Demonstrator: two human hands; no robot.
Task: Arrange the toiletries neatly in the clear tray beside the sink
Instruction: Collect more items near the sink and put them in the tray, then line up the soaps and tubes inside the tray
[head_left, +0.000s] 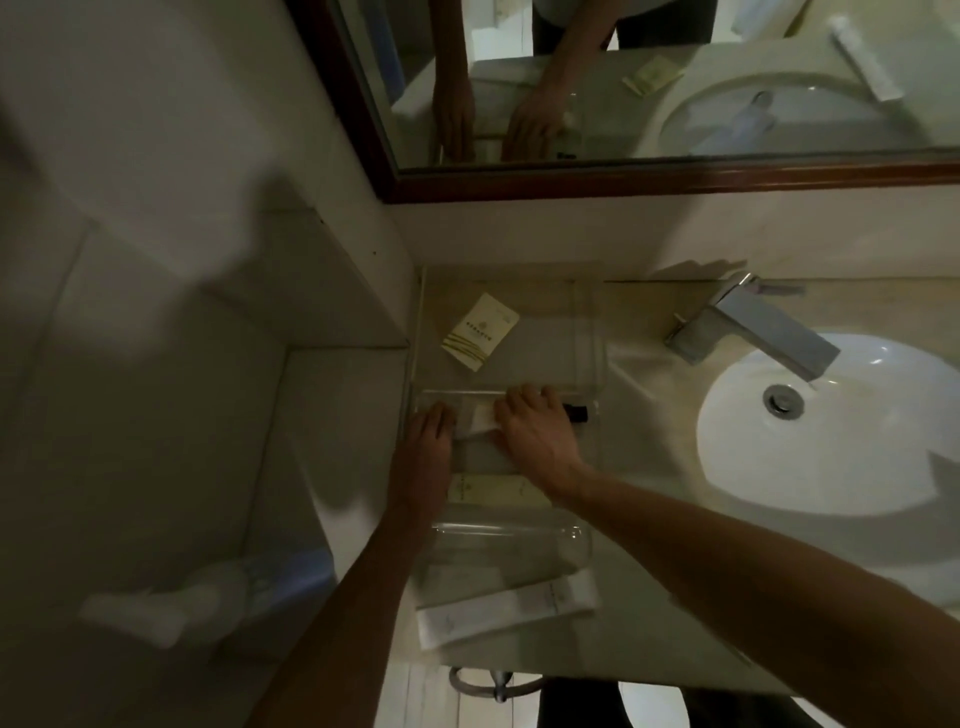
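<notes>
A clear tray with several compartments lies on the counter left of the sink. A cream packet lies in its far compartment. Across the middle compartment lies a small white bottle whose dark cap sticks out to the right. My right hand covers the bottle's right part with fingers curled over it. My left hand rests its straight fingers at the bottle's left end. A cream box lies in the near compartment. A white tube lies on the counter by the tray's near end.
A chrome faucet stands right of the tray. The tiled wall borders the tray's left side. The mirror hangs behind. A blurred white and blue bottle shows at lower left. The counter's front edge runs below the tube.
</notes>
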